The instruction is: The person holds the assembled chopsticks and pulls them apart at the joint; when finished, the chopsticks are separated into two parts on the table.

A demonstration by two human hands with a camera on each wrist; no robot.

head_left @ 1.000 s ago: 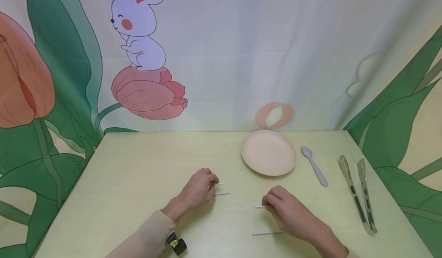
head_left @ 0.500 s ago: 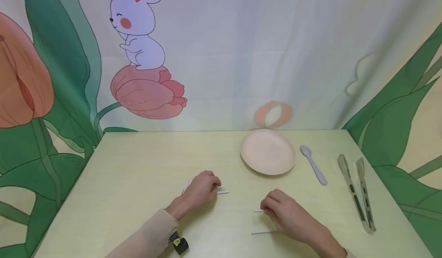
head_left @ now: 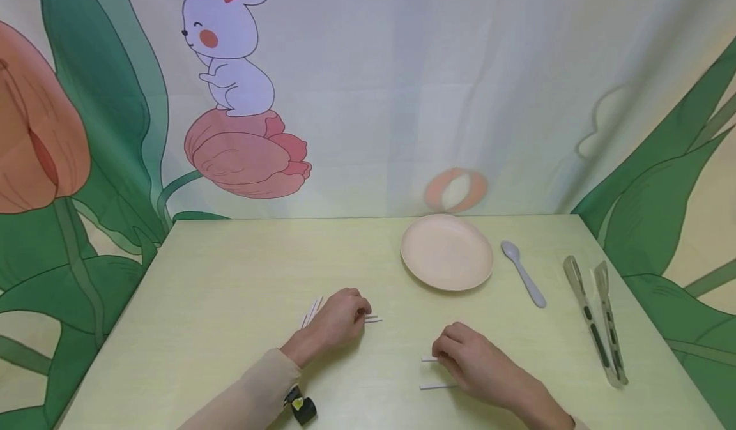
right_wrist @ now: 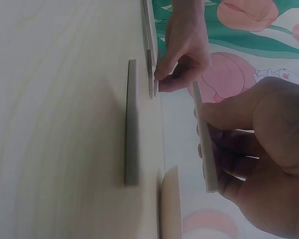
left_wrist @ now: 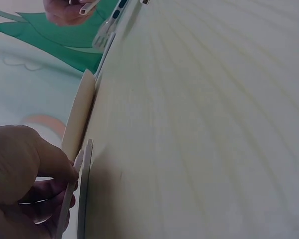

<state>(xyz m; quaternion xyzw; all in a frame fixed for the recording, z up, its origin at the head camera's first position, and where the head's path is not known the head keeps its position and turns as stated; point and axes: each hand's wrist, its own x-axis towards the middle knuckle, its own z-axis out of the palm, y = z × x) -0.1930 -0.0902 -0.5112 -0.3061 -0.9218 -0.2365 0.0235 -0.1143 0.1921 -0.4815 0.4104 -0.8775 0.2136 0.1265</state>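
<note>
Near the table's middle, my left hand (head_left: 336, 320) pinches a thin white stick (left_wrist: 66, 206) between thumb and fingers. A second white stick (left_wrist: 84, 194) lies close alongside it on the table, nearly parallel. To the right, my right hand (head_left: 474, 361) grips another white stick (right_wrist: 206, 147), raised above the tabletop in the right wrist view. Below that one, a matching stick (right_wrist: 132, 127) rests on the table, its far end partly hidden by the hand in the head view. Several more thin sticks (head_left: 310, 312) lie behind my left wrist, partly covered.
A round pinkish plate (head_left: 446, 252) stands at the back of the table (head_left: 230, 270). Right of it lie a pale grey spoon (head_left: 522, 273) and a pair of tongs (head_left: 592, 321). A printed curtain (head_left: 368, 98) hangs behind the table's back edge.
Both hands have come slightly nearer the front edge, each bringing its held stick closer to the one lying there. The sticks behind my left wrist have come into view.
</note>
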